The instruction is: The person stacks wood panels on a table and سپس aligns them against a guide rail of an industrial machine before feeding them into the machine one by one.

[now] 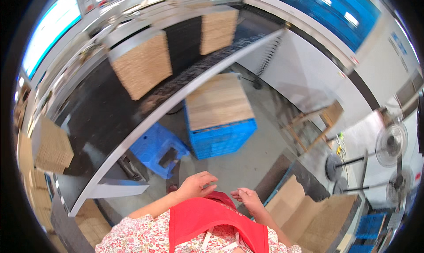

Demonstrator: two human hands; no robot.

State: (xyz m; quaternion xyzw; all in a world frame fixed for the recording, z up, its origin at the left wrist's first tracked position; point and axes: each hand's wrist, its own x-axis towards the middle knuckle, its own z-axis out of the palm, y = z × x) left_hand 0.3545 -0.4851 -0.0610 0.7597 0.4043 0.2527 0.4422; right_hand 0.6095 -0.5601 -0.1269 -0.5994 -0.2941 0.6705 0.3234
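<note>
My left hand [198, 184] hovers in front of the red apron [194, 217], its fingers loosely bent and apart, with nothing in it. Across a small gap, my right hand [248, 199] is also raised at the apron; its fingers curl a little inward and no object shows in them. Ahead of both hands stands a blue plastic crate [223, 138] topped by a wooden board [218, 101]. A blue plastic stool [157, 147] is on the floor between that crate and the workbench, nearest to my left hand.
Stacks of brown board [143, 65] and another brown stack [218, 30] stand on the black bench [95, 120], whose pale edge [176, 96] runs diagonally. A wooden chair [316, 125], standing fans [391, 140] and an open cardboard-lined container [318, 213] are on the right.
</note>
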